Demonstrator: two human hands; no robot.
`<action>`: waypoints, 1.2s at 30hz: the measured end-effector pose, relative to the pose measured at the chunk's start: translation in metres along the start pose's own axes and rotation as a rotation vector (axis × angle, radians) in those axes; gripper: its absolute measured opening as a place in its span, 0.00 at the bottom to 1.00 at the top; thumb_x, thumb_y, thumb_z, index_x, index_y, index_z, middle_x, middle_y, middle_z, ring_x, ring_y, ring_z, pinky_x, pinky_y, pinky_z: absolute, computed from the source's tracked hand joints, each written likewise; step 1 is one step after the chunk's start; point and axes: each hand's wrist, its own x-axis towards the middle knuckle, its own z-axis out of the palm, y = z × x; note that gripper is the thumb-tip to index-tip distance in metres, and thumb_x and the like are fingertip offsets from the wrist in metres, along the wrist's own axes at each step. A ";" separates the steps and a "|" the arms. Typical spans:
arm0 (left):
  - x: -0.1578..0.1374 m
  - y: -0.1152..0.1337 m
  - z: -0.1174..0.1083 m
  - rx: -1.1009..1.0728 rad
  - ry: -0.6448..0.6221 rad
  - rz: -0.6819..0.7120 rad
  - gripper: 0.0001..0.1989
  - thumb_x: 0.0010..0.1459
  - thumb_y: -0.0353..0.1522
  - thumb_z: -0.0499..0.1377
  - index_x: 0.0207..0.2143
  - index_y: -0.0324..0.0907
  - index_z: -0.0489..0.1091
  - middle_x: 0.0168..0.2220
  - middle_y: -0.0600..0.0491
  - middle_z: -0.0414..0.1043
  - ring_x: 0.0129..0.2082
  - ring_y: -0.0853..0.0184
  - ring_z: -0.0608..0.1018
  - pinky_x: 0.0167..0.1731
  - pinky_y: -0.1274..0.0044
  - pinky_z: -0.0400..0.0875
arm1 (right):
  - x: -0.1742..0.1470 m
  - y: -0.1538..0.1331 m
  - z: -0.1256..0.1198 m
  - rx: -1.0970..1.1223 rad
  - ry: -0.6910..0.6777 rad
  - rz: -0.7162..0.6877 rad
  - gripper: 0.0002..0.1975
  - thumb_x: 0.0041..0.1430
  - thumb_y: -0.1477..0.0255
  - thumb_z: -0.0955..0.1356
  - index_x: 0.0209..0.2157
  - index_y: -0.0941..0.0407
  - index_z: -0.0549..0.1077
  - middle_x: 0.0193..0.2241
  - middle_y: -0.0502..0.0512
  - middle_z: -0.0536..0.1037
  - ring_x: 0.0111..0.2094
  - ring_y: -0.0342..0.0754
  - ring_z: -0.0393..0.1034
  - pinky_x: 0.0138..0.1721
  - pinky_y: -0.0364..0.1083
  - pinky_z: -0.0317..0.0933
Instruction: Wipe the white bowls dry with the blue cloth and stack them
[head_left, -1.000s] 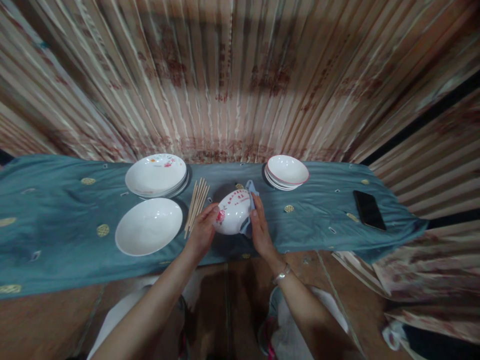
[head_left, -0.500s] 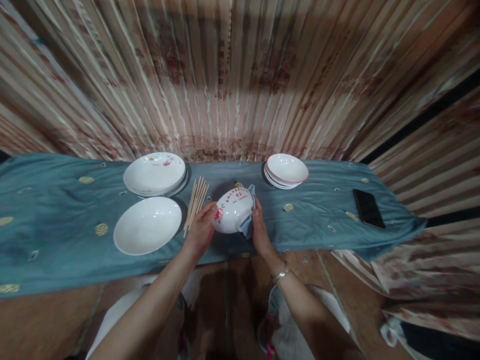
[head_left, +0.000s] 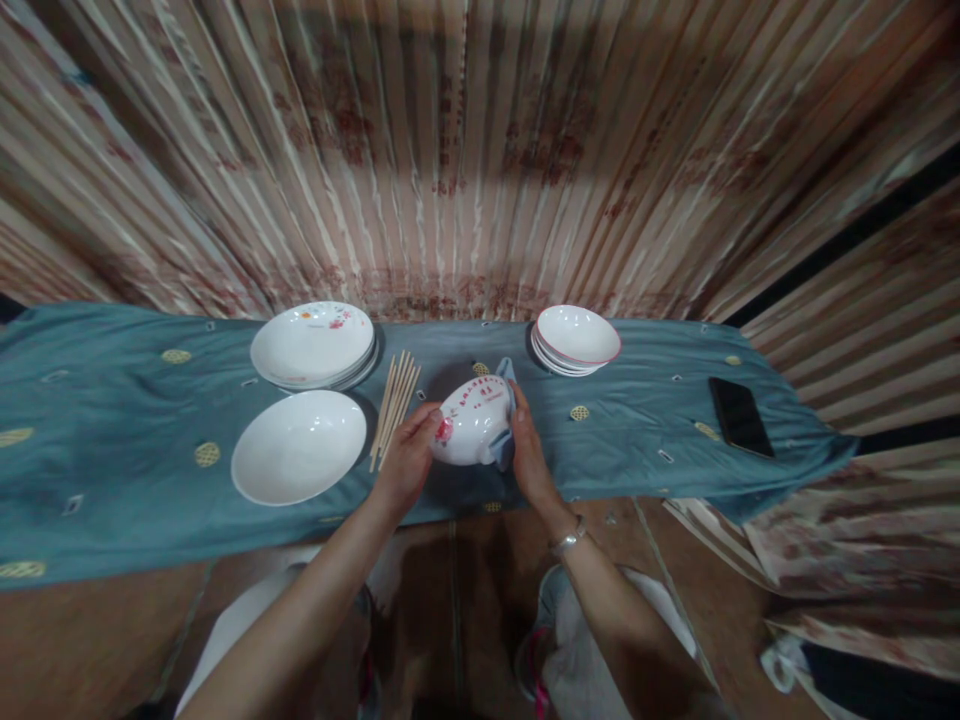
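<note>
A white bowl [head_left: 474, 425] with red lettering and a red flower is tilted on its side between my hands, above the table. My left hand [head_left: 410, 450] grips its left rim, thumb on the outer wall. On the bowl's right side, my right hand [head_left: 531, 450] presses a blue-grey cloth [head_left: 504, 450] against it; part of the cloth sticks up past the fingers. The fingertips of my right hand are partly hidden behind cloth and bowl. Just left of my left hand lies a bundle of wooden chopsticks [head_left: 396, 405].
A stack of floral plates [head_left: 315, 345] stands at the back left, with a large white bowl [head_left: 300, 450] in front. Several red-rimmed bowls [head_left: 577, 338] are stacked at the back right. A black phone [head_left: 741, 416] lies near the right end of the blue-green tablecloth [head_left: 127, 420]. Pleated curtains hang behind.
The bowl has turned slightly in my hands, and the cloth has shifted with my right hand along its side. The whole view has moved a little.
</note>
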 end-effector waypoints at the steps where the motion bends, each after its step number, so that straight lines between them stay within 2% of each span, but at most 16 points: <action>1: 0.000 -0.001 -0.001 0.013 -0.007 0.005 0.14 0.49 0.42 0.65 0.32 0.41 0.75 0.28 0.55 0.74 0.30 0.68 0.72 0.33 0.77 0.64 | 0.000 -0.003 -0.001 -0.033 -0.002 -0.025 0.32 0.67 0.51 0.53 0.66 0.53 0.55 0.67 0.57 0.57 0.68 0.50 0.49 0.68 0.57 0.42; 4: 0.000 -0.003 -0.003 0.032 -0.023 0.014 0.14 0.51 0.42 0.64 0.32 0.41 0.76 0.28 0.55 0.74 0.29 0.69 0.71 0.33 0.77 0.64 | -0.001 -0.012 -0.002 -0.155 -0.015 -0.112 0.30 0.68 0.53 0.53 0.65 0.51 0.56 0.68 0.54 0.56 0.70 0.50 0.44 0.69 0.58 0.37; 9: -0.001 -0.002 -0.001 0.030 -0.012 -0.006 0.14 0.50 0.42 0.65 0.33 0.41 0.76 0.28 0.55 0.74 0.29 0.68 0.72 0.34 0.77 0.65 | -0.004 -0.026 -0.004 -0.352 -0.088 -0.242 0.27 0.70 0.58 0.52 0.68 0.48 0.50 0.70 0.52 0.49 0.71 0.49 0.37 0.69 0.58 0.38; 15: -0.001 -0.002 -0.002 0.024 -0.031 0.004 0.14 0.51 0.42 0.65 0.35 0.42 0.76 0.29 0.55 0.74 0.29 0.68 0.72 0.33 0.77 0.65 | -0.010 -0.040 -0.004 -0.561 -0.174 -0.402 0.29 0.70 0.61 0.55 0.69 0.48 0.46 0.71 0.54 0.41 0.71 0.54 0.37 0.68 0.61 0.40; 21: -0.002 0.001 -0.001 0.035 -0.040 0.005 0.15 0.50 0.43 0.65 0.34 0.41 0.76 0.28 0.54 0.74 0.28 0.68 0.72 0.31 0.77 0.65 | -0.011 -0.042 -0.003 -0.701 -0.263 -0.493 0.29 0.68 0.62 0.59 0.68 0.47 0.48 0.71 0.54 0.43 0.71 0.58 0.36 0.67 0.66 0.38; 26: -0.001 0.001 0.003 0.000 -0.043 -0.004 0.15 0.49 0.42 0.65 0.34 0.41 0.76 0.28 0.55 0.75 0.27 0.69 0.72 0.30 0.77 0.65 | -0.008 -0.040 -0.005 -0.622 -0.213 -0.462 0.27 0.69 0.61 0.56 0.68 0.47 0.50 0.71 0.53 0.44 0.71 0.55 0.37 0.68 0.63 0.39; 36: 0.002 0.001 0.002 -0.046 0.009 -0.012 0.14 0.45 0.41 0.67 0.31 0.41 0.75 0.26 0.56 0.74 0.28 0.68 0.72 0.32 0.77 0.64 | -0.005 -0.013 -0.001 -0.302 -0.081 -0.208 0.28 0.70 0.57 0.53 0.67 0.48 0.50 0.70 0.52 0.47 0.71 0.48 0.37 0.69 0.58 0.39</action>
